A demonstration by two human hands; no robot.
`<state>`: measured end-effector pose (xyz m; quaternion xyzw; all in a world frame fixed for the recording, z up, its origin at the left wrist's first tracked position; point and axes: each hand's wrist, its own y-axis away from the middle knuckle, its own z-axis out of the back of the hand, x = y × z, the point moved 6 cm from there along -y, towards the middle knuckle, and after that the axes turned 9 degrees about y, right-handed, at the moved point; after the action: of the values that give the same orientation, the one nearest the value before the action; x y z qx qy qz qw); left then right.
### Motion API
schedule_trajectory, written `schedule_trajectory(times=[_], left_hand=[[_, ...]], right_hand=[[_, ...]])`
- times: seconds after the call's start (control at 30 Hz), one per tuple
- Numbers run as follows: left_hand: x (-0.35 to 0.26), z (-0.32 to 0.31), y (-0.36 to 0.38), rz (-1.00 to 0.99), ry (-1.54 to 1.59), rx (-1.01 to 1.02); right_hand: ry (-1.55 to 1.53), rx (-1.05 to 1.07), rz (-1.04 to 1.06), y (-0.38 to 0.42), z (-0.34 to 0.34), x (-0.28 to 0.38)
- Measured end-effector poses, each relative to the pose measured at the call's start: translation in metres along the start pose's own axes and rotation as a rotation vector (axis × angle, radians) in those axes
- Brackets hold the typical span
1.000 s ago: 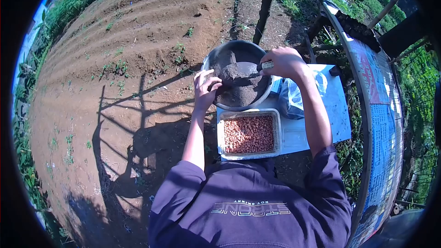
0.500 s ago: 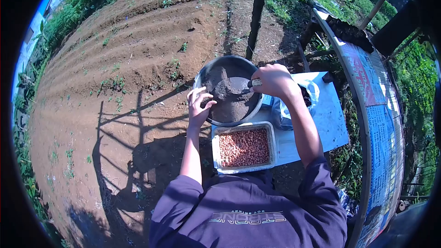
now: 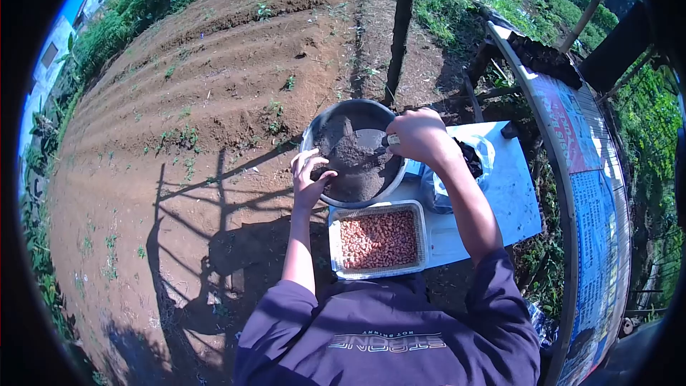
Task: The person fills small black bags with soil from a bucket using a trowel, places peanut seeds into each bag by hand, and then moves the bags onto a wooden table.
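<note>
A round dark basin (image 3: 359, 204) with a pale rim holds dark soil (image 3: 361, 179). My left hand (image 3: 309, 180) grips its left rim, fingers over the edge and thumb on the inner side. Inside the basin, my right hand (image 3: 421, 137) is closed around the dark handle of a trowel (image 3: 370, 139). The trowel's grey blade lies in the soil, partly covered by it. Just below the basin is a white plastic basket (image 3: 334, 244) of reddish-brown seeds (image 3: 379, 239), which neither hand touches.
A white table (image 3: 511, 193) carries the basket and a plastic bag (image 3: 437, 189) with dark contents, beside my right forearm. A wooden post (image 3: 401, 28) stands beyond the basin. Printed sheeting (image 3: 597, 214) curves along the right. Furrowed soil (image 3: 214, 93) lies to the left.
The trowel has shifted in the basin, and the soil mounded near its blade has changed shape. My left hand keeps its place on the rim. The whole view has tilted slightly.
</note>
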<state>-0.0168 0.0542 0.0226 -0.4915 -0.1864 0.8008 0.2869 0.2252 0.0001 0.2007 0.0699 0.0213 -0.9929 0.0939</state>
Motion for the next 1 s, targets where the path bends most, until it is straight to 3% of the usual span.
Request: schedule_trajectory(times=[0.57,0.67,0.7,0.83,1.0], left_hand=[[-0.007,0.000,0.000,-0.020,-0.008,-0.032],[-0.005,0.000,-0.002,0.001,0.058,-0.047],[-0.003,0.000,-0.001,0.020,0.051,-0.041],[0.002,0.001,-0.001,0.026,0.030,0.016],[0.002,0.001,-0.003,0.041,0.006,0.109]], right_hand=[[0.178,0.017,0.012,-0.012,0.008,0.022],[0.083,-0.014,-0.051,-0.010,0.006,0.007],[0.076,-0.147,-0.063,-0.008,0.006,0.003],[0.059,0.016,-0.209,-0.025,-0.031,-0.022],[0.116,-0.022,-0.248,-0.032,-0.077,-0.021]])
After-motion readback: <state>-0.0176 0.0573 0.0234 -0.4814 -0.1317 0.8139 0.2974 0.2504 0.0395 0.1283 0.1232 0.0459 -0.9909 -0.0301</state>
